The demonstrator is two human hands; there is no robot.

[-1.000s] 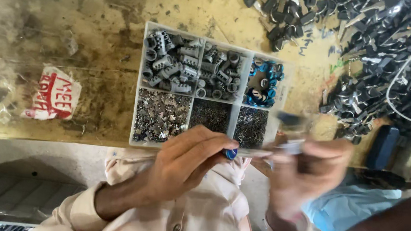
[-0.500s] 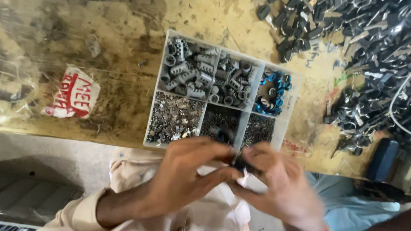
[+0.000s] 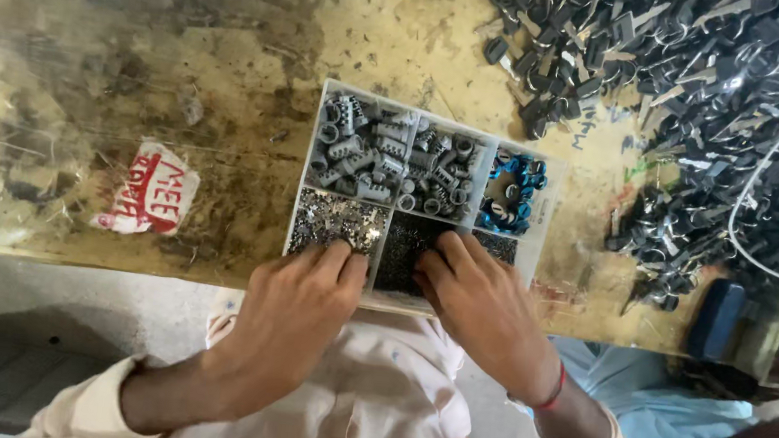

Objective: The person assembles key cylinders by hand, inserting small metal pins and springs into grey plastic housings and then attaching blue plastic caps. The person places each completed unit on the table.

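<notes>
I judged the picking went best with light fingertips, each hand kept to one compartment so parts stayed unmixed. My left hand (image 3: 290, 309) lay curled at the near-left cell of the divided tray (image 3: 539, 248), fingers touching the silvery small parts (image 3: 332, 218). My right hand (image 3: 486, 305) rested half open over the dark parts (image 3: 406, 244); whether it pinched anything, I could not tell. Beyond lay the heap of dark metal pieces (image 3: 707, 88).

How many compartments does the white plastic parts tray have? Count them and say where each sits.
6 in the white plastic parts tray: three along the far row, holding grey cylinders, mixed metal pieces and blue rings; three along the near row, partly covered by the left hand and right hand.
</notes>
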